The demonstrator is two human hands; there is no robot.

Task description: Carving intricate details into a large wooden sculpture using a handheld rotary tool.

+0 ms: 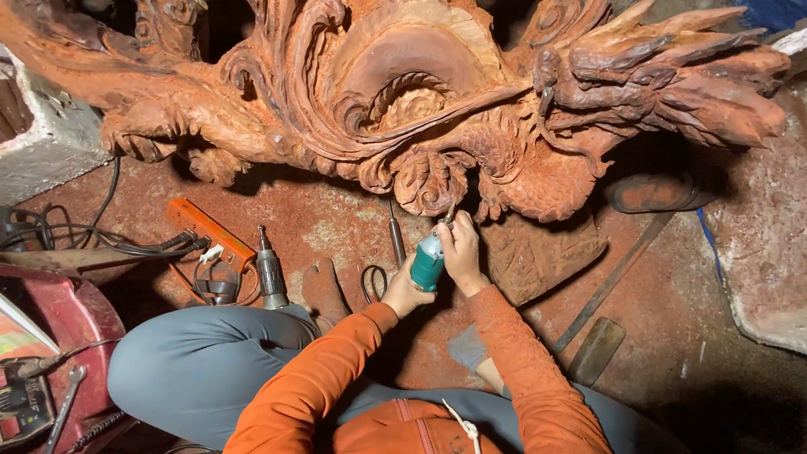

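Observation:
A large reddish-brown wood carving [403, 101] of scrolls and scales spans the top of the view. A teal hand-held rotary grinder [428, 261] points its tip up at the carving's lower edge near a curled rosette. My right hand [462, 252] wraps the grinder's upper body. My left hand [405, 290] grips the tool's lower end from the left. Both arms wear orange sleeves. My grey-trousered legs are folded on the floor below.
On the dusty red floor lie an orange power strip [208, 231] with cables, a second grinder [271, 273], a thin chisel [397, 237], black scissors [373, 282], and a long metal tool [609, 286]. A white block [42, 139] stands left, and a red stool [59, 324] lower left.

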